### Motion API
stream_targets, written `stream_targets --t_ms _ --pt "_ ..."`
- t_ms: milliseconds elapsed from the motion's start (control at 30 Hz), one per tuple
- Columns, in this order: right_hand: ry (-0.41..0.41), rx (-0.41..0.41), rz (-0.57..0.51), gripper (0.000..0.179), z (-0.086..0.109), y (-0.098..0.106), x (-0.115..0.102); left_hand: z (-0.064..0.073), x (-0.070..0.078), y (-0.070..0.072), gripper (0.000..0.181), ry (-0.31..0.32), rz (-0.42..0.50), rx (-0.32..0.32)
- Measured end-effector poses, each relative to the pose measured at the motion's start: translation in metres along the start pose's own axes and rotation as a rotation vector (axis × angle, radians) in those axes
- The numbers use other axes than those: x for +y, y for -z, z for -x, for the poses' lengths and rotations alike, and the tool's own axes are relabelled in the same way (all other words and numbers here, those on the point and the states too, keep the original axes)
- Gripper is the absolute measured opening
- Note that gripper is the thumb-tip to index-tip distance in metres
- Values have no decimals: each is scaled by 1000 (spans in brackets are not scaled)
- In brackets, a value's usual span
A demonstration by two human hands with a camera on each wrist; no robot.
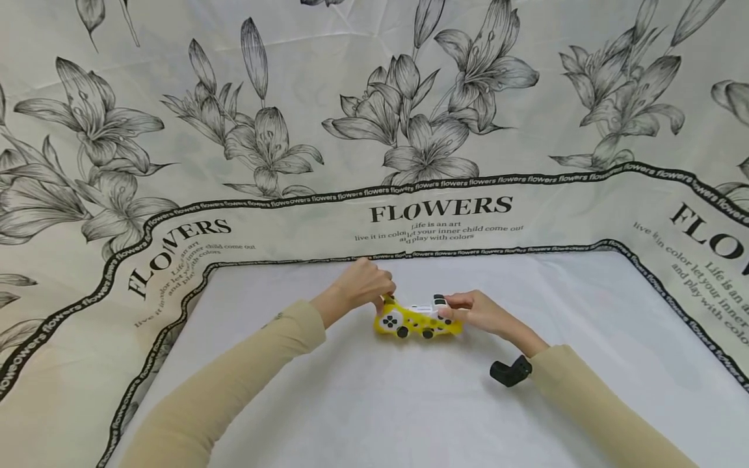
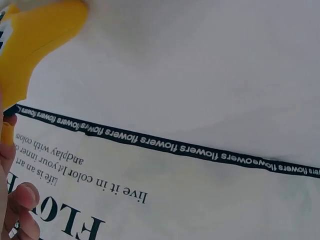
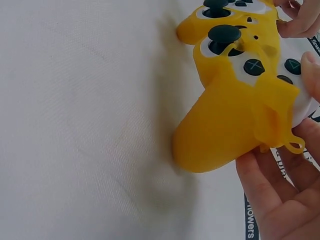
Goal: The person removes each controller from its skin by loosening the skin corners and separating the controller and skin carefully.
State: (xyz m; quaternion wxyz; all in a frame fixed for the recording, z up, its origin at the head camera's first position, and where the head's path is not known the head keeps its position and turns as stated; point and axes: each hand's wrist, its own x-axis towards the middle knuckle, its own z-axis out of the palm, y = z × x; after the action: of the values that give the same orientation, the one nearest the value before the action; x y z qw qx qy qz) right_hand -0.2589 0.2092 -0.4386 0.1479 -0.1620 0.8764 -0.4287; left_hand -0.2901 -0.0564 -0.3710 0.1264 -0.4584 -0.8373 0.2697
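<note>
A white game controller (image 1: 422, 309) with black buttons and thumbsticks is partly inside a yellow silicone cover (image 1: 414, 320). At its upper left corner my left hand (image 1: 365, 284) pinches the cover with curled fingers. My right hand (image 1: 476, 312) grips the right end, thumb near the face buttons and fingers underneath. In the right wrist view the right grip is sheathed in yellow cover (image 3: 220, 125), while a loose flap with a small loop hangs bunched beside the buttons. White controller body shows bare along the upper right edge.
A white cloth (image 1: 351, 403) covers the table below the controller. Behind it and at the sides rises a floral printed fabric (image 1: 409, 117) with a black lettered border. A black angular piece (image 1: 511, 370) is at the right sleeve cuff.
</note>
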Motion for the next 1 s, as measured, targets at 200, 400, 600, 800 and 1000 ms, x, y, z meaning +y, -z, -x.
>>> stream_targets --t_ms 200,400,600,800,1000 --pt "55 -11 -4 47 3 -1 1 6 4 -9 47 25 17 1" --pt "51 16 -3 45 6 0 0 10 4 -13 46 62 156 87" --pt "9 11 -40 58 3 -4 1 20 2 -21 36 64 341 238" --pt "0 25 -41 60 4 -6 1 20 -3 -21 33 33 460 261" --pt "-10 86 25 61 5 -10 -2 21 -5 -27 34 6 509 265"
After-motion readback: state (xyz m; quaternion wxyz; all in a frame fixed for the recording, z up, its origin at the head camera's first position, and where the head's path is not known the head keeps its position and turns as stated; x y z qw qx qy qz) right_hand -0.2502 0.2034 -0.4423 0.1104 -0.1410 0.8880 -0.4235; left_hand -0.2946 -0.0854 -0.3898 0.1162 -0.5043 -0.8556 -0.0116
